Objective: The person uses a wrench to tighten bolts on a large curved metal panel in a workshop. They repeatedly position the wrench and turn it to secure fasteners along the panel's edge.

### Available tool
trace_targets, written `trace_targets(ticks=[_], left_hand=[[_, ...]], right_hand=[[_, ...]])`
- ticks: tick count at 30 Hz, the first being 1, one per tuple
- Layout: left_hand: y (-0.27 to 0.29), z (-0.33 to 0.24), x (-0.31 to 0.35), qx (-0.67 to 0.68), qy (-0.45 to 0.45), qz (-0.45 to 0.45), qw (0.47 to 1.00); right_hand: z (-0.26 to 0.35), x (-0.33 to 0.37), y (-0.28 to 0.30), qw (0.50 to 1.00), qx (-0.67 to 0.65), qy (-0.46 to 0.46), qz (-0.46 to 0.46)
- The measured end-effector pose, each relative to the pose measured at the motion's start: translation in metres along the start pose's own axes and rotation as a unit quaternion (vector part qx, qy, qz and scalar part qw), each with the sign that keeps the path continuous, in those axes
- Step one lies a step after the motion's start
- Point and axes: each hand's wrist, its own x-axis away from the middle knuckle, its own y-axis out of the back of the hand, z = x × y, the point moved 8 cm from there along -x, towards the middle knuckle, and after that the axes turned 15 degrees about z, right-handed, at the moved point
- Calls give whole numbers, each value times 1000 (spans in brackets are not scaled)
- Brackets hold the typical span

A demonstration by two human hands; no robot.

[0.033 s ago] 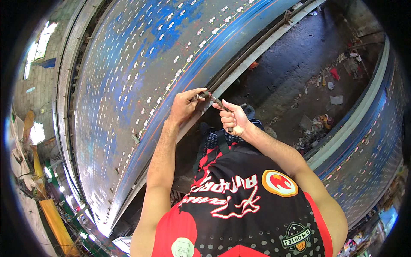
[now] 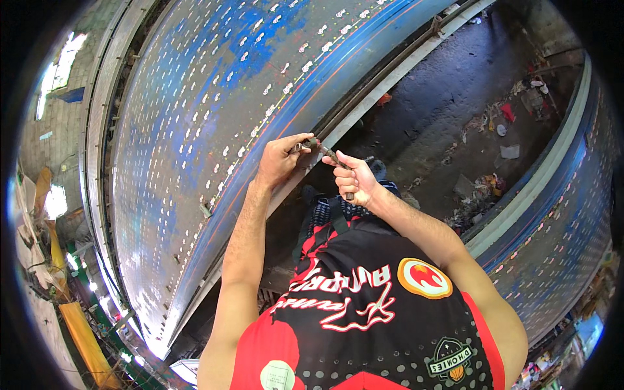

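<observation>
A dark, worn ratchet wrench (image 2: pixel 312 143) is held in front of me, over the metal rail (image 2: pixel 351 119) at the edge of a long table. My right hand (image 2: pixel 357 180) is closed round its handle, whose end sticks out below the fingers. At the wrench's head, my left hand (image 2: pixel 279 160) has its fingers curled and pressed against a short tube-like part (image 2: pixel 298 148). Whether that part is a socket on the wrench or a separate piece, I cannot tell.
The long table (image 2: pixel 195 84) has a blue and grey top covered with rows of small white marks. A second such table (image 2: pixel 552 260) stands to the right. Between them lies a dark floor (image 2: pixel 442 91) with litter. Yellow beams (image 2: pixel 88 344) are at the far left.
</observation>
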Motion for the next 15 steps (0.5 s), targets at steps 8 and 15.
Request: trace_targets(ticks=[8,15], left_hand=[[0,0,-8,16,-42,4,999],[2,-21,-20,-61,-57,24,996]], right_hand=[[64,4,-87,129,991,25,-23],[46,0,-108,-99,993,-60,-27]])
